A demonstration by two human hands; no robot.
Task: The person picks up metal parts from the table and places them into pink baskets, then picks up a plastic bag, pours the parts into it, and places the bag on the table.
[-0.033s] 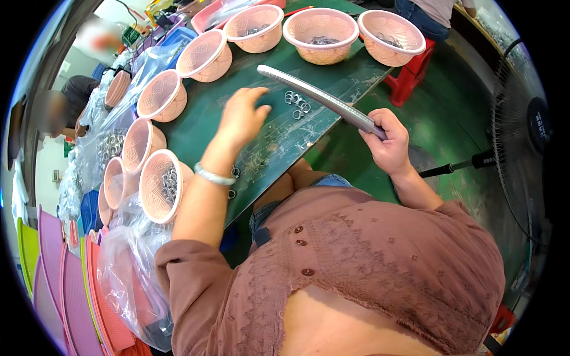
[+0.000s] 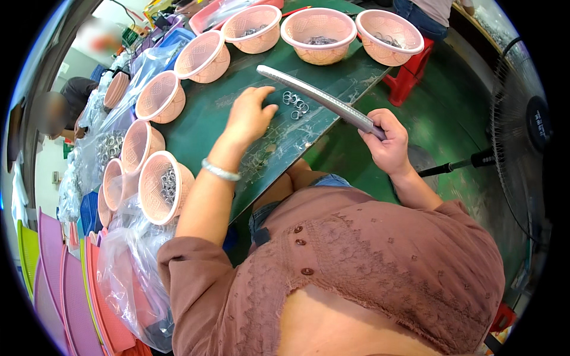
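Note:
My right hand (image 2: 389, 139) is closed round the lower end of a long, narrow grey thing (image 2: 320, 95). Seen almost edge-on, it has a pale upper edge and a rounded far end; I cannot tell whether it is a flat board or a rod. This thing slants up to the left above the table's edge. Over the green table, my left hand (image 2: 250, 115) hovers with thumb and fingers apart and holds nothing visible. Several small silver rings (image 2: 295, 105) lie together on the tabletop, just right of its fingertips.
Pink plastic baskets (image 2: 319, 52) line the far and left sides of the green table (image 2: 237, 89), several holding silver rings. Clear plastic bags (image 2: 127, 261) lie at left. A black fan (image 2: 534, 121) stands at right, near a red stool (image 2: 407, 77). Other people are beyond the table.
My left hand has shifted slightly to the right, nearer the rings. Its forearm now covers the loose rings that showed beside my wrist. The right hand and its grey thing have stayed put.

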